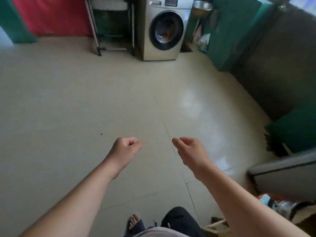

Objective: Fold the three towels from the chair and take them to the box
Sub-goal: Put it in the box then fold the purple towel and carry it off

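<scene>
Both of my arms reach forward over the pale tiled floor (85,103). My left hand (125,147) is curled into a loose fist with nothing in it. A little to its right, my right hand (187,148) has its fingers bent and close together, also holding nothing. At the back, against the wall, stands a folding chair (111,24) with a white seat and dark frame. I see no towels on it from here. A cardboard box corner (217,226) shows at the bottom right, mostly hidden by my right arm.
A front-loading washing machine (164,29) stands right of the chair. Green and grey cloth covers furniture (273,62) along the right. A grey panel (287,175) and clutter sit at the lower right. Red cloth (51,14) hangs at the back left. My sandalled foot (135,223) is at the bottom.
</scene>
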